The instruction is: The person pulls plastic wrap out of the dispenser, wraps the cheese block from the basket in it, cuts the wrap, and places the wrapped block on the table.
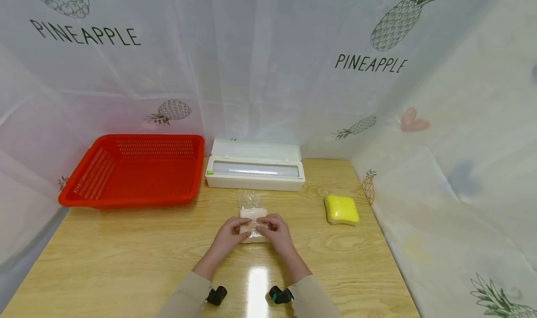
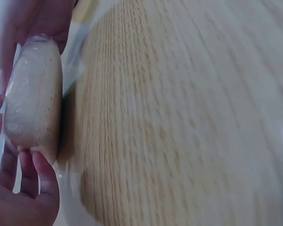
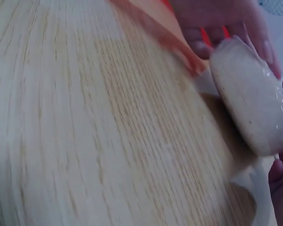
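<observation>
A pale, rounded block [image 1: 253, 212], its exact kind unclear, lies on the table wrapped in clear plastic wrap [image 1: 250, 198], a loose flap of which extends beyond its far side. My left hand [image 1: 230, 233] is at its left edge, thumb and fingers bent to pinch the wrap. On the opposite edge my right hand [image 1: 275, 232] does likewise, the thumbs over the top. The left wrist view shows the block [image 2: 35, 96] from its near side, with small brown specks. Fingers meet both ends of the block [image 3: 247, 96] in the right wrist view.
Behind the hands stands a white plastic wrap dispenser [image 1: 256, 183], lid raised, roll visible inside. A red plastic basket [image 1: 138, 200] sits at the back left. To the right lies a yellow sponge-like block [image 1: 341, 210] in clear wrap. Printed curtains enclose the wooden table [image 1: 126, 262].
</observation>
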`<state>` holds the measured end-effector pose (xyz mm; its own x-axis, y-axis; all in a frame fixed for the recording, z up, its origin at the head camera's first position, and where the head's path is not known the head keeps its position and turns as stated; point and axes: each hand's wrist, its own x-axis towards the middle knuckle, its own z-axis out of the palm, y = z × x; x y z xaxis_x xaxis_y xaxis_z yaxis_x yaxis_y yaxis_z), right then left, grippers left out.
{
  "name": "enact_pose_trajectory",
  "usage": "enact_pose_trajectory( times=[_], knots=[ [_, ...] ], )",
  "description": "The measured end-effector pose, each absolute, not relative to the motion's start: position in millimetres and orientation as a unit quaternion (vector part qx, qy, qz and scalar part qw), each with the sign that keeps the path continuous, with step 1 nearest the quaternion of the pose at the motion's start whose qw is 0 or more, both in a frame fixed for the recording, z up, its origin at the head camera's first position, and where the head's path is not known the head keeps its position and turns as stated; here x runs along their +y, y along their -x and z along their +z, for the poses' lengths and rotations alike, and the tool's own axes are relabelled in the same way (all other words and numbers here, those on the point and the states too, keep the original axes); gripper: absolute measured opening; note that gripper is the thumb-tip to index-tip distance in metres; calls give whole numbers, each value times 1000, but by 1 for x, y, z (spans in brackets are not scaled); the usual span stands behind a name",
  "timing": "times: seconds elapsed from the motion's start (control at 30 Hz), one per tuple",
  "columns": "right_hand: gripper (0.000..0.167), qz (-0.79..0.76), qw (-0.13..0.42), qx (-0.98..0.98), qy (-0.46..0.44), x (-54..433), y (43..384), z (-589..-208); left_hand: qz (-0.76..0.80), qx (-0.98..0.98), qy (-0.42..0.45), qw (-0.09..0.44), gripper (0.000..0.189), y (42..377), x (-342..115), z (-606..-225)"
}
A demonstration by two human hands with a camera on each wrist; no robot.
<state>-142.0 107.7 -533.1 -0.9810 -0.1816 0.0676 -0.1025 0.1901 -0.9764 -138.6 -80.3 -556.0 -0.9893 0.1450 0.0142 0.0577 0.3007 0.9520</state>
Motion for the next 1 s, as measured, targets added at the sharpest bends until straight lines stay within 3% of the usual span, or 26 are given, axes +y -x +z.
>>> enact_pose_trajectory(
  times=[0.27,0.57,1.0],
  knots=[
    [23,-622,9,780,70,97,139,-541,554,829,-68,22,31,141,-75,-562],
    [25,-616,5,786,57,100,131,-541,552,833,-16,15,34,134,-73,-568],
    [27,-665,24,743,75,122,126,-557,596,803,7,0,37,120,-71,-574]
  ],
)
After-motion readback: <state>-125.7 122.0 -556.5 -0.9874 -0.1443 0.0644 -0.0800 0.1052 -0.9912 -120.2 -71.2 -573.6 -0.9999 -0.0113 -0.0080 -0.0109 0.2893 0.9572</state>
